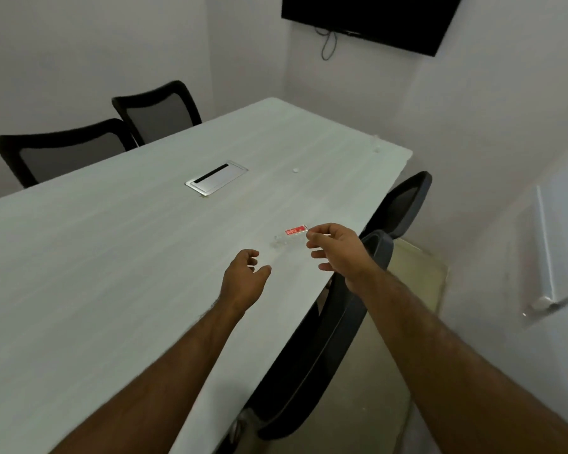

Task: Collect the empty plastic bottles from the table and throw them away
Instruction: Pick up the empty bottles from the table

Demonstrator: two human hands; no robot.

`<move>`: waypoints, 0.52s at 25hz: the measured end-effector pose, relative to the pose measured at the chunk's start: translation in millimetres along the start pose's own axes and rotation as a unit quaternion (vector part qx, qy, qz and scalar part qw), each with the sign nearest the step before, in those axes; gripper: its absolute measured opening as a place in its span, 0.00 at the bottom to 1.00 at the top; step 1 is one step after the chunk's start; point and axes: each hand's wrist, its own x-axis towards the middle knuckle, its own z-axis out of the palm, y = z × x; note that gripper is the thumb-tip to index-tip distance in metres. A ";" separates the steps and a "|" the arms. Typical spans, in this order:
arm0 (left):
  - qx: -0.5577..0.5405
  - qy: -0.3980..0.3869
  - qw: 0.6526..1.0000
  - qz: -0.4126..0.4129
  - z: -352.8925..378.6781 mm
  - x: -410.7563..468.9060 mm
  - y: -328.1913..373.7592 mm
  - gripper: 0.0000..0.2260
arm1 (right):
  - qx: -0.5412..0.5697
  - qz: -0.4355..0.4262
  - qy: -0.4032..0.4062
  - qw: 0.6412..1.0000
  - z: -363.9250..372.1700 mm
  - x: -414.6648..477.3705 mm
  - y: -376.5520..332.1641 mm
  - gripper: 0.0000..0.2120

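A small clear plastic bottle (291, 234) with a red label lies on its side near the right edge of the white table (112, 257). My right hand (336, 250) reaches over the table edge, and its thumb and forefinger pinch the bottle's right end. My left hand (243, 280) hovers over the table just to the bottle's lower left. Its fingers are curled apart and it holds nothing. Two small white caps (295, 170) (377, 149) lie farther along the table.
A metal cable hatch (216, 177) is set into the table's middle. Black mesh chairs stand on the far side (63, 152) and right beside the near edge (328, 339). A dark screen (371, 18) hangs on the wall.
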 end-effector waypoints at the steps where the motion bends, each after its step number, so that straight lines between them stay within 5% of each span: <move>1: 0.006 0.011 1.000 -0.003 14.6 13.8 3.9 0.19 | -0.009 -0.006 -0.020 1.000 -9.4 22.0 -0.7 0.08; 13: 0.167 0.105 0.968 -0.156 167.7 147.4 17.0 0.35 | -0.170 -0.048 -0.269 0.947 -106.3 269.5 7.3 0.12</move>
